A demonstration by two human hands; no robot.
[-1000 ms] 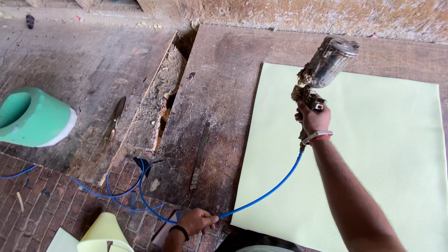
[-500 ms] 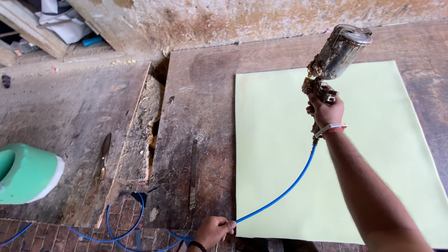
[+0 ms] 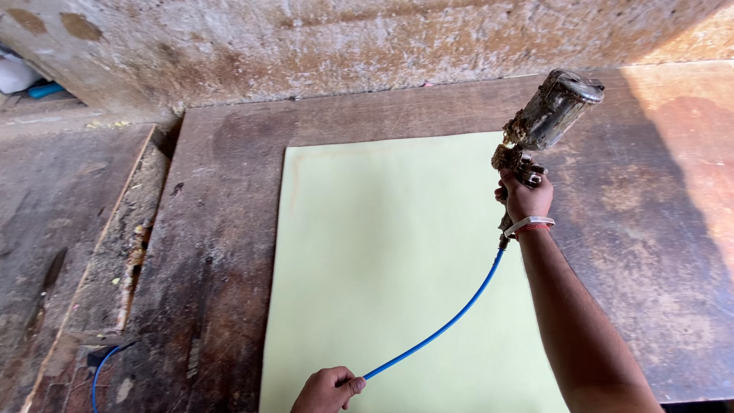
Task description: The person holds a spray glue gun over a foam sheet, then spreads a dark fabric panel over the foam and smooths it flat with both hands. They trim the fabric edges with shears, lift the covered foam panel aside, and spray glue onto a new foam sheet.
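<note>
surface: worn dark wooden table [image 3: 229, 252], stained and scuffed, fills most of frame; rough plaster wall [image 3: 344, 46] along the top edge
spray gun: [image 3: 539, 130] right of centre, upper half of frame, held upright above the table; metal cup on top tilted toward upper right, body crusted with dried paint
right hand: [image 3: 524, 197] wrapped round the spray gun handle, fingers closed tight on the grip; forearm runs down to the lower right corner; white and red bands on the wrist
hose: blue hose [image 3: 447, 325] leaves the bottom of the gun handle, curves down and left across the sheet to the lower centre of frame
left hand: [image 3: 327, 390] bottom centre of frame, partly cut off by the edge; fingers curled, pinching the blue hose
sheet: pale yellow-green sheet [image 3: 382, 252] lying flat on the table, centre of frame, runs off the bottom edge; faint darker line near its top and left borders; spray gun is held over its right edge
hose loop: second bit of blue hose [image 3: 99, 371] at lower left, beside a dark fitting, well apart from the hands
groove: long gap with debris [image 3: 130, 252] in the wood at left, running top to bottom
far left: white object [image 3: 15, 75] and a blue object [image 3: 46, 89] at upper left edge, too cut off to tell what they are
light: sunlit reddish patch on the table at upper right
</note>
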